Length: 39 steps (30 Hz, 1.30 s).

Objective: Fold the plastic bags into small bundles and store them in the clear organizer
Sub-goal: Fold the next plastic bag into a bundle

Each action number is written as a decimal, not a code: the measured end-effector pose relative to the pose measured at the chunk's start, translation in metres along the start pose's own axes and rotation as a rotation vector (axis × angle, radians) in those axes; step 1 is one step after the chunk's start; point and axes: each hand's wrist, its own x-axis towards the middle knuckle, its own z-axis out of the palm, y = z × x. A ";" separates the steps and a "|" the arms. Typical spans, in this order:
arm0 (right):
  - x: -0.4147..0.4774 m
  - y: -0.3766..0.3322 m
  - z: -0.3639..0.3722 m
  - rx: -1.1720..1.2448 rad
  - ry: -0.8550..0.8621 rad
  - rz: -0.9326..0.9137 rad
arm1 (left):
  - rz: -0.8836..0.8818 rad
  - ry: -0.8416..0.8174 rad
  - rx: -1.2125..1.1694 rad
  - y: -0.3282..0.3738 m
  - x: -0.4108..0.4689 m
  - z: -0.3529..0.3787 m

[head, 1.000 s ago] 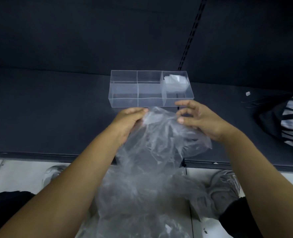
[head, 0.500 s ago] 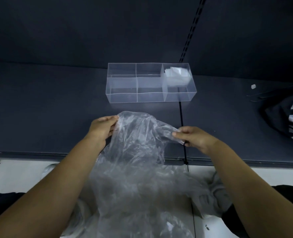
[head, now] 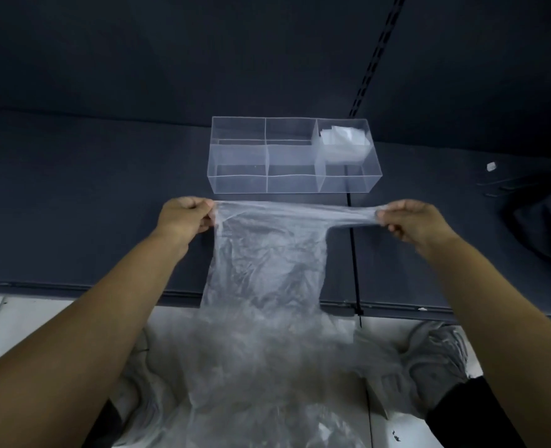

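A second ago my hands were close together just in front of the clear organizer, with the plastic bag bunched up between them. Since then I've drawn them wide apart. The left hand and right hand now sit well separated, each with fingers curled tight on one end of the bag's top edge. That edge is pulled into a taut line running just in front of the organizer's front wall, not touching it as far as I can tell.

The crumpled mound has become a flatter sheet. It lies on the dark shelf, drapes over the front lip and trails down toward the floor by my grey shoes. On the right side the film narrows into a twisted strand before it reaches my fingers, so the spread is uneven there.

I judge this to be the straightening step, with no fold made in this bag yet. One folded bundle already sits in the organizer's right compartment, and the middle and left ones look empty. Next I'd lay the sheet flat and untwist that right end, or the first crease will go crooked
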 end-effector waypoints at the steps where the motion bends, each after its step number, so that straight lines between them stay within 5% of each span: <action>1: 0.005 -0.005 -0.001 0.013 0.057 -0.021 | 0.025 0.003 0.019 0.003 0.002 0.000; 8: 0.017 -0.008 -0.001 0.142 0.270 -0.044 | 0.004 0.080 -0.077 0.008 0.010 -0.001; 11: -0.006 0.017 0.006 0.116 0.213 0.113 | -0.040 0.129 0.054 -0.018 -0.004 -0.003; 17: -0.094 0.091 0.024 0.131 0.144 0.486 | 0.274 0.358 0.446 -0.079 -0.082 0.008; 21: -0.133 0.126 0.051 0.064 0.026 0.606 | 0.081 0.585 0.381 -0.100 -0.106 0.005; 24: -0.145 0.131 0.073 0.216 -0.101 0.666 | -0.101 0.683 0.087 -0.100 -0.115 0.000; 28: -0.146 0.130 0.085 0.585 -0.106 0.696 | -0.506 0.394 -0.143 -0.101 -0.117 -0.007; 32: -0.140 0.122 0.080 0.478 -0.029 0.522 | -0.671 0.015 -0.554 -0.105 -0.115 -0.015; 39: -0.110 0.096 0.033 0.218 0.300 0.149 | -0.568 0.068 -0.493 -0.104 -0.114 -0.010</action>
